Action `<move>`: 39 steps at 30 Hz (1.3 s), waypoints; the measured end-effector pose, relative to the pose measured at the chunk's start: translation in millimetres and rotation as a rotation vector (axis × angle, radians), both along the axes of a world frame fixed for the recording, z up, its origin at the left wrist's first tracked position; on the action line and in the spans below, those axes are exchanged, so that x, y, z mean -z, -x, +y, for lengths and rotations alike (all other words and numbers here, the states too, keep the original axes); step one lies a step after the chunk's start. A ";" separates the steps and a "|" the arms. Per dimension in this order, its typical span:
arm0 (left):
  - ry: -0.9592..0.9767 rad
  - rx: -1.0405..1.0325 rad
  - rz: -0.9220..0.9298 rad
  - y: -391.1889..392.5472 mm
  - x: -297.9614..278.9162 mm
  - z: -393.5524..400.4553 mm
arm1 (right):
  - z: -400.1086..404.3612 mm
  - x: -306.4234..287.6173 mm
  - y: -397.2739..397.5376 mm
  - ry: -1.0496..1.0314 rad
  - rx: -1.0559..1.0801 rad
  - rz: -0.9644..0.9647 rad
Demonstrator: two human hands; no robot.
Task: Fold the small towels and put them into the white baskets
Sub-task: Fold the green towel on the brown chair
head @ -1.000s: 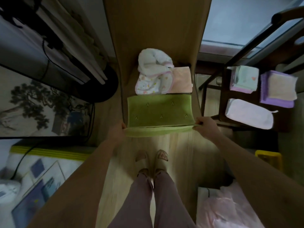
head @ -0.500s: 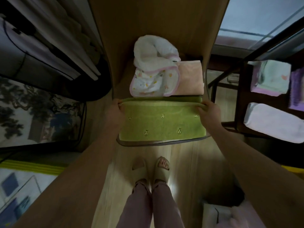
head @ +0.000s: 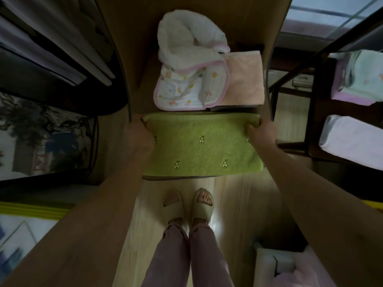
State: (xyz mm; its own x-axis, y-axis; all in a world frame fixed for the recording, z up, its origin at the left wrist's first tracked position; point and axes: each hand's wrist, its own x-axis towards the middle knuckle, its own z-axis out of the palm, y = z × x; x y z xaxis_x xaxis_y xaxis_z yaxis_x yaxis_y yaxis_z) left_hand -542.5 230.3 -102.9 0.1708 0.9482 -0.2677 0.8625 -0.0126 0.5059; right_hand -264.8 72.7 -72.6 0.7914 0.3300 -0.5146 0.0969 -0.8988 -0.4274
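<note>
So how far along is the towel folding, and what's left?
Done: folded towels sit on the side rack. In hand: left hand and right hand grip the far corners of the green towel, folded once. Left: the pink towel and crumpled white towel. No white baskets clearly visible.

Dim, wide-angle view.
Daylight falls from the window [head: 331, 15] upper right; glare on the floor [head: 215, 224]; edges bend and blur.

I'm at home, probably a living room: my slippers [head: 200, 206] on pale wood flooring [head: 234, 204], a landscape painting [head: 41, 137] left, a window [head: 323, 15] far right.
</note>
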 end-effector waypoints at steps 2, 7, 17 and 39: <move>-0.020 0.034 0.037 3.5 -1.9 -7.3 | -8.5 -1.7 11.6 0.052 0.023 0.003; 0.032 0.131 0.066 -1.8 -21.6 -9.0 | -12.2 -6.4 30.3 0.012 0.091 -0.015; -0.014 0.782 0.102 -70.5 -28.8 -15.9 | -9.6 6.2 37.1 -0.153 0.181 -0.145; -0.269 0.656 0.248 -77.6 -7.8 -23.0 | -7.2 4.0 53.1 -0.001 0.055 -0.370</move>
